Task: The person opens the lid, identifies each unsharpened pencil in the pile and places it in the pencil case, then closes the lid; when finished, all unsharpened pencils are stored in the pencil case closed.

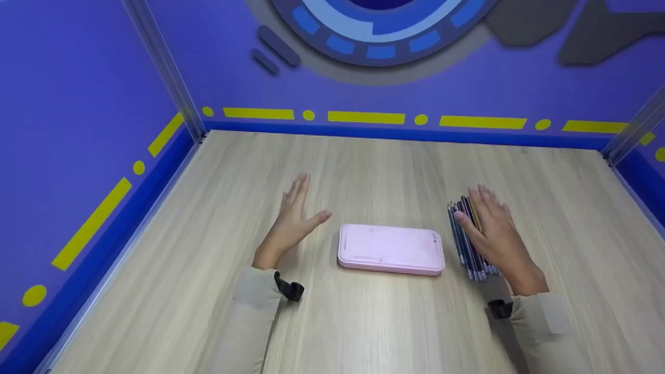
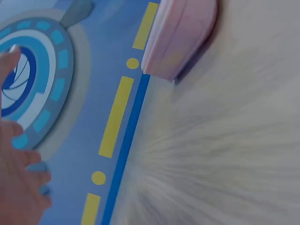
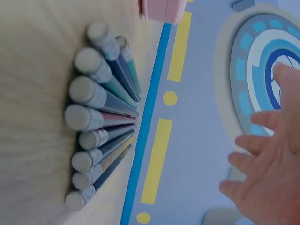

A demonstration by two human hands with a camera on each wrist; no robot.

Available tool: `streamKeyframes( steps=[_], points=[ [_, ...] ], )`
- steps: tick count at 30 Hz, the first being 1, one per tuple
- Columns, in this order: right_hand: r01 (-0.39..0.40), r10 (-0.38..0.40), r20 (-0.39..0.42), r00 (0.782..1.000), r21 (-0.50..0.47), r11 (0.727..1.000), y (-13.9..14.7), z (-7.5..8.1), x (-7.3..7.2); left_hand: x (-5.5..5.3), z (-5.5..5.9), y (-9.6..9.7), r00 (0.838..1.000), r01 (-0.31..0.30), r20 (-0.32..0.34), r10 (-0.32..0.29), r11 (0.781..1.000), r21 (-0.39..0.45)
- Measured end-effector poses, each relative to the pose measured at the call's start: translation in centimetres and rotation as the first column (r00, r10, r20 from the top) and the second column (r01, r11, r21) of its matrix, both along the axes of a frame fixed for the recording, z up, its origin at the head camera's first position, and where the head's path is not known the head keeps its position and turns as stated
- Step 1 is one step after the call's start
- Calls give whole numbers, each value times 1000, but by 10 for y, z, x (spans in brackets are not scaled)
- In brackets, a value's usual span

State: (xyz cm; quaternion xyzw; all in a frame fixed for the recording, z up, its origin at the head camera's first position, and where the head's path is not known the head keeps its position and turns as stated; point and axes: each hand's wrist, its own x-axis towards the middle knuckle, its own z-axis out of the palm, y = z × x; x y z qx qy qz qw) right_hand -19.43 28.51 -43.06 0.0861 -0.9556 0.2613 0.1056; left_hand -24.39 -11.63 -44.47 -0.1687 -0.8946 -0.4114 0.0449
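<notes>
A pink pencil case (image 1: 390, 249), its lid down, lies flat on the table between the two hands. My left hand (image 1: 293, 221) hovers to the left of it, fingers straight and thumb spread towards the case, holding nothing. To the right of the case lies a bunch of pencils (image 3: 101, 117), side by side with their eraser ends towards me. My right hand (image 1: 493, 228) is held over these pencils, fingers extended and thumb apart, and covers part of them in the head view. In the right wrist view a gap shows between the palm and the pencils.
The wood-grain table (image 1: 363, 322) is bounded by a blue back wall (image 1: 363, 98) with yellow marks and by a blue wall (image 1: 78, 104) on the left. A metal post (image 1: 166, 67) stands at the back left corner. Black straps (image 1: 291, 288) sit at the cuffs.
</notes>
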Motion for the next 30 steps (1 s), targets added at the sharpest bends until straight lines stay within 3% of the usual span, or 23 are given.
streamKeyframes(
  steps=[4,6,12,18,22,26,30],
  points=[
    [-104,103,54,993,34,994,-7,-1,-1,0,-11,-4,977,96,181,-116,988,117],
    [-155,151,86,985,46,987,-11,1,-2,-1,-17,-3,962,118,230,-150,982,144],
    [-298,281,151,948,111,948,-28,7,1,-2,-28,5,923,222,282,-264,960,171],
    [-431,403,167,900,196,881,-45,7,8,1,-31,15,888,306,331,-319,947,93],
    [-502,479,153,865,256,826,-56,3,11,4,-33,21,878,323,364,-310,946,28],
    [-562,547,143,825,305,768,-66,-1,11,7,-35,25,885,331,361,-295,943,-41],
    [-592,579,150,802,333,734,-73,-7,10,8,-35,28,887,354,347,-306,932,-82]
  ],
)
